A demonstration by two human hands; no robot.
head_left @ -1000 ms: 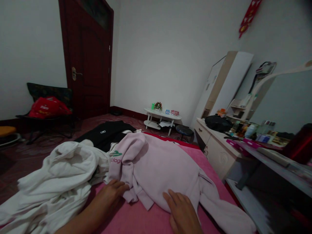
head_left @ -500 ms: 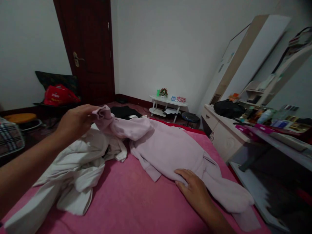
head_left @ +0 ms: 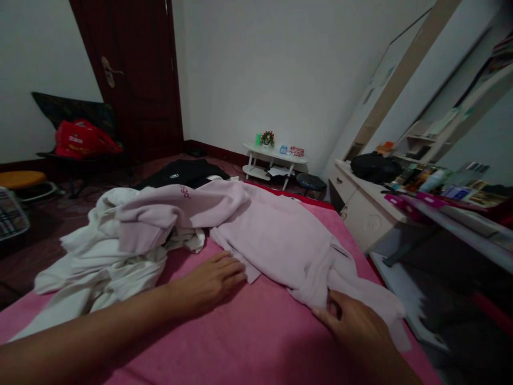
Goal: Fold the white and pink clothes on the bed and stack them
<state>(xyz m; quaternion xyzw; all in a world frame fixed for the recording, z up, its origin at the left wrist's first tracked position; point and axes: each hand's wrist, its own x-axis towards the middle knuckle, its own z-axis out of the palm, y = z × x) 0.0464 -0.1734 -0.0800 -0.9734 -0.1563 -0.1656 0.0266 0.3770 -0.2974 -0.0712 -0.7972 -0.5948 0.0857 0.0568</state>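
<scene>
A pale pink sweatshirt (head_left: pixel 276 230) lies spread across the bed, one sleeve stretched left with small lettering on it, the other trailing right. My right hand (head_left: pixel 352 321) pinches the sweatshirt's near edge between thumb and fingers. At the fabric's front left, my left hand (head_left: pixel 214 278) rests with its fingers extended, beside a ribbed end that it partly covers; it grips nothing that I can see. Under the left sleeve is a crumpled white garment (head_left: pixel 108 267).
The bed has a pink cover (head_left: pixel 248 337). Beyond it lies a black garment (head_left: pixel 180 172). To the right stands a dresser (head_left: pixel 360 214) crowded with bottles and a black bag (head_left: pixel 374 168). A small white table (head_left: pixel 276 152) and a round stool (head_left: pixel 310 183) are against the far wall.
My left hand has let go of the left sleeve's end and come down right to the front edge. The sleeve has dropped onto the white garment. My right hand has shifted slightly right.
</scene>
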